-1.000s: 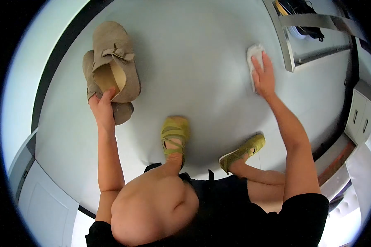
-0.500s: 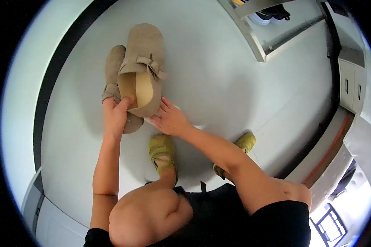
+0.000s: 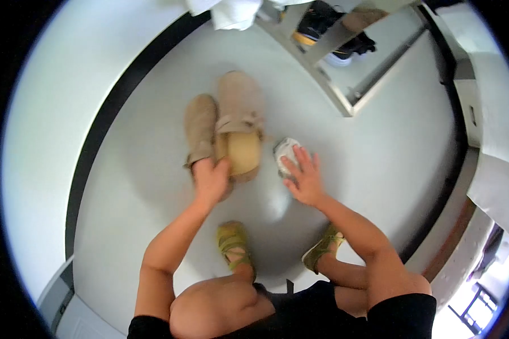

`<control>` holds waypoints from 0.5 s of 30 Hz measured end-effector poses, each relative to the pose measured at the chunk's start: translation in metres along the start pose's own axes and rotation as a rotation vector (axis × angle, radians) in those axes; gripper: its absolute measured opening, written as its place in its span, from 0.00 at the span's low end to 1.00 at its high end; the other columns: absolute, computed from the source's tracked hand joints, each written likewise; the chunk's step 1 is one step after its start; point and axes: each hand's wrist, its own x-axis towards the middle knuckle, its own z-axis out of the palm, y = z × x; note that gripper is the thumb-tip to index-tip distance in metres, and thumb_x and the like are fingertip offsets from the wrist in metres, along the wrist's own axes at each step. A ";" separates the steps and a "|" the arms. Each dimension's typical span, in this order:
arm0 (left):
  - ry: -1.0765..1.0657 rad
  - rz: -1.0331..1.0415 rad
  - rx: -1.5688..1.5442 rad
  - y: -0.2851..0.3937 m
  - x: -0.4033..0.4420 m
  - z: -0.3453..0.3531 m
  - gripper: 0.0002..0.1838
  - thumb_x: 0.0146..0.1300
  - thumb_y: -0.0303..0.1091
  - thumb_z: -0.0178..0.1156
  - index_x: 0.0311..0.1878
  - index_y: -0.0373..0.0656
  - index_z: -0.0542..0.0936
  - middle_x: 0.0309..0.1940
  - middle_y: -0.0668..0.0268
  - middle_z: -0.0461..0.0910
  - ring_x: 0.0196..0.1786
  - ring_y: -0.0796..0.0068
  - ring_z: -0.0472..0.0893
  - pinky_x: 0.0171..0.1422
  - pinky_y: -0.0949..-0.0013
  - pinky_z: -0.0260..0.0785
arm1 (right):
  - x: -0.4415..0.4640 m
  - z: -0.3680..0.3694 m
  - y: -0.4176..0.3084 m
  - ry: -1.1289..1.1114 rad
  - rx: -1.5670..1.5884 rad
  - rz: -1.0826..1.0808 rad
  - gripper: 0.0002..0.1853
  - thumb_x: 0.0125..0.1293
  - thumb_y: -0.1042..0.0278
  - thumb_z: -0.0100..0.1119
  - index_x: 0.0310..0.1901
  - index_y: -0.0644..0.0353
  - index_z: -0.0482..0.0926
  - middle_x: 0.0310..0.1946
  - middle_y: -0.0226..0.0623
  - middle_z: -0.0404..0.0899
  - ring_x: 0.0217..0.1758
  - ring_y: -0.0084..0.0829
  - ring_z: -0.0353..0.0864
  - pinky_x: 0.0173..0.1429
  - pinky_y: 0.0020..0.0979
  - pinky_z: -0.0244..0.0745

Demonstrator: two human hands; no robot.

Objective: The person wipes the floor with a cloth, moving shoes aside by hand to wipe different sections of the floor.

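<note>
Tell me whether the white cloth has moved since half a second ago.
Yes. The white cloth has moved right, closer to the metal rack.

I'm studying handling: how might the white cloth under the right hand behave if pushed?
The white cloth would probably bunch, given its crumpled look beneath the right hand. It likely slides rather than rolls, lying low on the smooth-looking floor.

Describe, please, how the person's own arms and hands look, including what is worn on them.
The left arm and right arm come out of short, plain black sleeves and are bare below them. The left hand and right hand are ungloved; nothing worn shows on either wrist. Blur hides finer details.
</note>
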 end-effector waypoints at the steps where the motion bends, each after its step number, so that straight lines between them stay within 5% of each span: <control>1: 0.060 0.064 0.067 -0.005 0.004 0.014 0.16 0.56 0.34 0.56 0.38 0.26 0.75 0.34 0.47 0.80 0.37 0.52 0.79 0.44 0.59 0.69 | 0.006 -0.007 -0.008 0.077 0.067 0.065 0.35 0.53 0.72 0.61 0.66 0.49 0.65 0.68 0.52 0.57 0.63 0.50 0.64 0.62 0.51 0.62; 3: 0.066 -0.035 0.118 0.008 0.009 0.030 0.15 0.58 0.35 0.55 0.34 0.27 0.76 0.32 0.42 0.78 0.37 0.39 0.76 0.44 0.54 0.67 | 0.031 -0.024 -0.012 0.237 0.184 0.197 0.36 0.51 0.74 0.62 0.65 0.47 0.66 0.67 0.50 0.59 0.57 0.45 0.70 0.58 0.46 0.69; 8: 0.100 -0.044 0.056 0.015 0.049 0.053 0.21 0.61 0.40 0.56 0.31 0.24 0.74 0.31 0.37 0.76 0.37 0.39 0.76 0.45 0.53 0.66 | 0.086 -0.041 -0.053 0.099 0.274 -0.122 0.38 0.50 0.75 0.62 0.65 0.43 0.65 0.61 0.45 0.65 0.38 0.40 0.78 0.37 0.36 0.77; 12: 0.107 -0.017 -0.081 0.023 0.080 0.037 0.23 0.62 0.43 0.55 0.30 0.24 0.74 0.26 0.43 0.76 0.33 0.51 0.77 0.44 0.55 0.67 | 0.113 -0.039 -0.052 -0.093 0.242 0.031 0.35 0.54 0.72 0.60 0.66 0.39 0.63 0.52 0.43 0.70 0.31 0.44 0.80 0.33 0.39 0.77; 13: 0.085 -0.077 -0.098 0.042 0.076 0.027 0.23 0.62 0.44 0.56 0.33 0.26 0.74 0.28 0.53 0.76 0.34 0.64 0.75 0.43 0.60 0.67 | 0.116 -0.039 -0.054 -0.120 0.206 0.010 0.35 0.55 0.70 0.60 0.65 0.38 0.63 0.51 0.43 0.70 0.30 0.44 0.80 0.33 0.40 0.78; 15: -0.186 -0.217 -0.238 0.039 0.090 0.018 0.20 0.64 0.42 0.55 0.43 0.30 0.74 0.39 0.59 0.76 0.42 0.70 0.73 0.49 0.65 0.66 | 0.121 -0.042 -0.055 -0.171 0.132 -0.035 0.33 0.57 0.68 0.59 0.65 0.36 0.64 0.48 0.44 0.70 0.29 0.44 0.81 0.33 0.41 0.78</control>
